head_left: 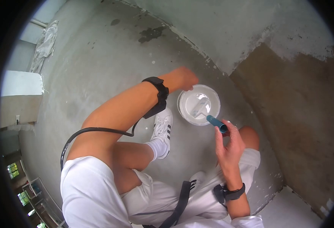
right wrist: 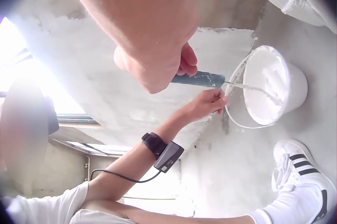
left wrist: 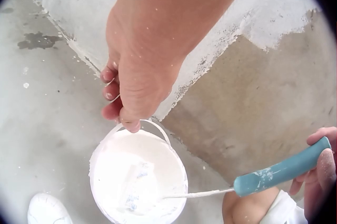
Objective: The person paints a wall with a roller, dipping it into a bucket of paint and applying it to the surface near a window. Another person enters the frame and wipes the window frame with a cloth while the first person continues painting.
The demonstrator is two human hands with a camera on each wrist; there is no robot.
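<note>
A white bucket [head_left: 181, 108] of white paint stands on the floor. Its thin white bail handle [right wrist: 235, 117] is raised, and my left hand [head_left: 185, 78] grips it with curled fingers above the rim. In the left wrist view, the thumb of my left hand [left wrist: 142, 84] comes down right at the rim. A paint roller lies with its white-coated head [head_left: 200, 107] inside the bucket. From there its thin metal rod runs over the rim to a teal handle [left wrist: 279, 170] smeared with white. My right hand [head_left: 230, 147] holds the end of that handle between thumb and fingers.
Beside the bucket, the wall carries white paint above a bare brown patch [head_left: 288, 91]. The concrete floor [head_left: 110, 64] has dark wet spots and white splashes. A white shoe [head_left: 162, 131] is close to the bucket. A cable [head_left: 87, 131] runs along the left arm.
</note>
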